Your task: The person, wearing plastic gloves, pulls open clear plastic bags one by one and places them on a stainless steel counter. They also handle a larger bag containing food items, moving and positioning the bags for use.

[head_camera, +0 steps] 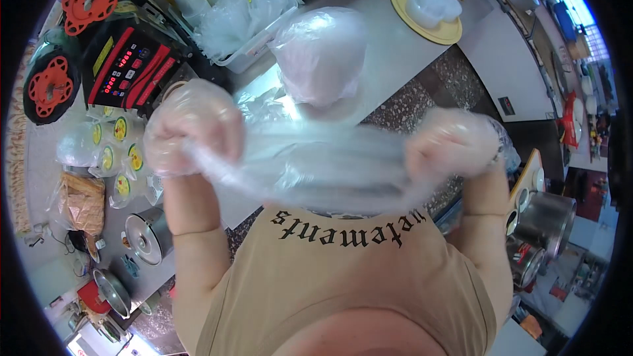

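My left hand (pixel 193 128), in a clear plastic glove, is closed on one end of a translucent plastic bag (pixel 321 163). The bag is stretched in front of my chest and blurred by motion. Its other end is in my gloved right hand (pixel 452 143). Just beyond the held bag, a rounded pale mass wrapped in clear plastic film (pixel 321 54) rests on the metal counter (pixel 381 74). Crumpled clear film (pixel 262 104) lies beside that wrapped mass, partly hidden by the held bag.
A sealing machine with a red-lit panel (pixel 131 69) stands at the left, near several sealed cups (pixel 120 128). A white bin of plastic bags (pixel 247 54) is at the back. A yellow plate (pixel 403 5) bears a white plastic-wrapped item. Lidded metal pots (pixel 143 237) flank me.
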